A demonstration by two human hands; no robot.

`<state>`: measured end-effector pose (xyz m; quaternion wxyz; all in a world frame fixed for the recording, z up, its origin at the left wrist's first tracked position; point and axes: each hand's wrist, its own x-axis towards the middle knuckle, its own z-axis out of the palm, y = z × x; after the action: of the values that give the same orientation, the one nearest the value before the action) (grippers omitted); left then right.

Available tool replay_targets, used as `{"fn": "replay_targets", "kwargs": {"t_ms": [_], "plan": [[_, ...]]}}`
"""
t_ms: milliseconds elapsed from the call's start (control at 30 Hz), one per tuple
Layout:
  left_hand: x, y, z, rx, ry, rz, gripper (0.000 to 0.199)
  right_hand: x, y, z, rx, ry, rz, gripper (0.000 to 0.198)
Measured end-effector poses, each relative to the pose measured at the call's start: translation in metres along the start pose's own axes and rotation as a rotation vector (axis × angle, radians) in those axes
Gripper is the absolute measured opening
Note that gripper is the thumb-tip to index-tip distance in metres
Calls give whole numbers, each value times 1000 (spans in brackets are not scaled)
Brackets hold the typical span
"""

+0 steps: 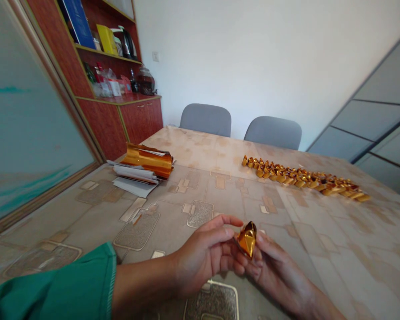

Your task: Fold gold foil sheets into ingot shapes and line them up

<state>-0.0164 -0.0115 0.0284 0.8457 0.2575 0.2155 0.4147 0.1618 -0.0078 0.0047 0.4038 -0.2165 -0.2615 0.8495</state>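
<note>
A small folded gold foil paper ingot is held above the near part of the table, between my two hands. My left hand has its thumb and fingers closed at the ingot's left side. From the right, my right hand pinches it with the thumb along its edge and the fingers beneath. Some fingertips are hidden under the foil. Beyond, on the right half of the table, rows of similar gold foil ingots stand close together.
On the left lies a stack of curled gold foil sheets with white paper beneath. A patterned cloth covers the table. Two grey chairs stand at the far edge. A red cabinet with shelves is at the back left.
</note>
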Motion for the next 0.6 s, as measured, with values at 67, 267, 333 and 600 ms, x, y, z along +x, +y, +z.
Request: {"fn": "replay_targets", "kwargs": {"t_ms": [67, 267, 333, 600], "plan": [[1, 2, -3, -20, -40, -26, 32, -1, -1, -2, 22, -11, 5, 16], [2, 1, -11, 106, 7, -156, 46, -1, -1, -1, -32, 10, 83, 25], [3, 1, -11, 111, 51, -153, 55, -1, 0, 3, -92, 46, 36, 25], [7, 4, -7, 74, 250, -44, 52, 1, 14, 5, -488, 95, -332, 50]]}}
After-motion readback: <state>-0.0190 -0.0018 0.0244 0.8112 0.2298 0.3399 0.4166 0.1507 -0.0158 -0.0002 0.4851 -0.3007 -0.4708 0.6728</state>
